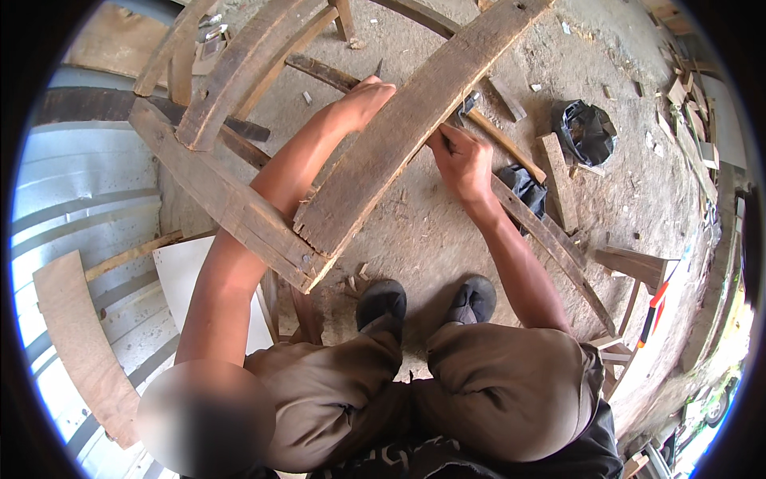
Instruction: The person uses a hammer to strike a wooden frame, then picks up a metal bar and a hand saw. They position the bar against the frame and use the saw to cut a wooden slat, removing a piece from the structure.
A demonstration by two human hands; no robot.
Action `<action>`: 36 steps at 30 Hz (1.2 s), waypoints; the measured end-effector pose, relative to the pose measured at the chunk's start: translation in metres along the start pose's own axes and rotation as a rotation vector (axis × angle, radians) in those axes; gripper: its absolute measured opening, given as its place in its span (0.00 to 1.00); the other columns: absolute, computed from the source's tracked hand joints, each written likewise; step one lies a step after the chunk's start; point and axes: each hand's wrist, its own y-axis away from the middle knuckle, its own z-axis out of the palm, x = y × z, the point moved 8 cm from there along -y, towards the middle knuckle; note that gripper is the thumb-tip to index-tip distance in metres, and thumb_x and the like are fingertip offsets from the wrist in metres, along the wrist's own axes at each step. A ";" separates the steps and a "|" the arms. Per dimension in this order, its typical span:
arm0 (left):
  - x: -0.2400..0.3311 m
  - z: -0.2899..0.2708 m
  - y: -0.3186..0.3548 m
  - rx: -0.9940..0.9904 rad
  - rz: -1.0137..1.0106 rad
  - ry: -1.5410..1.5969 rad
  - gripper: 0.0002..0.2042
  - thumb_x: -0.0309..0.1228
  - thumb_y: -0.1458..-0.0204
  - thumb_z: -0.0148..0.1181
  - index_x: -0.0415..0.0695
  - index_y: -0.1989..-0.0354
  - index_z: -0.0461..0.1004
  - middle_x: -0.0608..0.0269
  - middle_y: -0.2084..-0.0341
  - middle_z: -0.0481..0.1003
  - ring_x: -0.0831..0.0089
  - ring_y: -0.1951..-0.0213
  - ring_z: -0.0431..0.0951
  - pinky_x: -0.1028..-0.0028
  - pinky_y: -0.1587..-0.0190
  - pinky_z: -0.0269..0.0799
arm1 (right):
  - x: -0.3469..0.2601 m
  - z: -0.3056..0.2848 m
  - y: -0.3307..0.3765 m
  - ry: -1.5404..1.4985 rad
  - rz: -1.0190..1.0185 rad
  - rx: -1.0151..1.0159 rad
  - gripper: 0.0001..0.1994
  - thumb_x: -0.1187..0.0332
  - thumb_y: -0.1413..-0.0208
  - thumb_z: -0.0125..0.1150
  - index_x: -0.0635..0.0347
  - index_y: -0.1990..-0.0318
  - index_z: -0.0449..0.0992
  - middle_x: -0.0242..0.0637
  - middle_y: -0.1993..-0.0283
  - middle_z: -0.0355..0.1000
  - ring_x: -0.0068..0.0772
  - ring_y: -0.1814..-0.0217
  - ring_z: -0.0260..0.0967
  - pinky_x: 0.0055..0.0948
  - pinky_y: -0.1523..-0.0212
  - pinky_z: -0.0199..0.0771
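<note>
A worn wooden frame stands before me, its wide plank (407, 128) slanting from the near joint up to the far right. At its near end the plank meets a shorter grey board (231, 195). My left hand (369, 101) is closed beside the plank's left edge, my forearm passing beneath the board. A thin dark spike (379, 69) sticks up by its fingers; whether they hold it is unclear. Along the plank's right edge, my right hand (465, 162) is curled closed, its fingertips partly hidden. Just past it lies a hammer (507, 144) with a wooden handle.
Curved wooden pieces (239, 72) of the frame rise at the far left. On the right are a black bucket-like container (585, 134), loose wood strips (558, 180) and a red-and-black handled tool (653, 315). A curved plywood piece (84, 343) leans at left against metal sheeting (88, 184).
</note>
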 end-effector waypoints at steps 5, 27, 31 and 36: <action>-0.001 -0.001 -0.001 0.038 0.034 0.025 0.11 0.14 0.53 0.55 0.36 0.60 0.69 0.51 0.59 0.74 0.52 0.50 0.71 0.62 0.43 0.66 | -0.012 0.004 0.005 0.132 -0.207 -0.048 0.02 0.71 0.48 0.63 0.59 0.70 0.79 0.40 0.80 0.72 0.41 0.78 0.71 0.35 0.72 0.69; -0.020 0.005 0.008 0.167 0.088 0.125 0.12 0.23 0.39 0.38 0.38 0.52 0.68 0.47 0.59 0.71 0.56 0.54 0.69 0.64 0.47 0.65 | -0.008 0.007 0.001 -0.028 -0.099 -0.074 0.05 0.69 0.46 0.63 0.60 0.69 0.80 0.45 0.75 0.73 0.48 0.77 0.71 0.42 0.73 0.70; 0.022 -0.010 0.003 0.187 0.087 0.110 0.16 0.39 0.49 0.60 0.46 0.55 0.77 0.58 0.59 0.77 0.63 0.55 0.75 0.65 0.49 0.71 | 0.012 -0.006 0.003 -0.006 0.047 -0.005 0.05 0.69 0.45 0.63 0.60 0.69 0.80 0.45 0.76 0.73 0.48 0.76 0.72 0.42 0.73 0.71; -0.022 0.007 -0.004 0.081 0.033 0.233 0.16 0.35 0.34 0.43 0.36 0.46 0.66 0.53 0.55 0.72 0.64 0.54 0.69 0.65 0.47 0.65 | -0.011 0.005 0.005 0.141 -0.181 -0.048 0.05 0.69 0.45 0.63 0.59 0.69 0.78 0.44 0.77 0.73 0.46 0.77 0.72 0.41 0.72 0.72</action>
